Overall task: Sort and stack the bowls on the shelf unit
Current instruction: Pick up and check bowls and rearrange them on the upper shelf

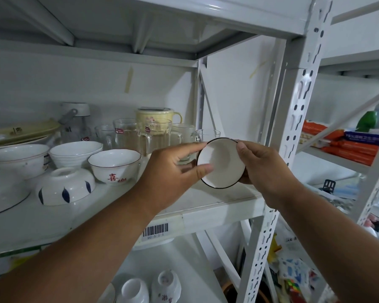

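2 hands hold 1 small dish above the shelf, right of the bowls. Left hand pinches its left rim, thumb inside; right hand clamps the right rim, fingers apparently curled behind. Glazed ceramic: likely light, stiff, slick, chippable. Rim grips on opposite edges suit it.

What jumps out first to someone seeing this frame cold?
The small white dish with a thin black rim, tilted toward the camera and held in mid-air by the left hand and right hand in front of the white metal shelf. Next, the white bowl with red characters standing upright on the shelf to the left, and beside it an upside-down white bowl with blue leaf marks.
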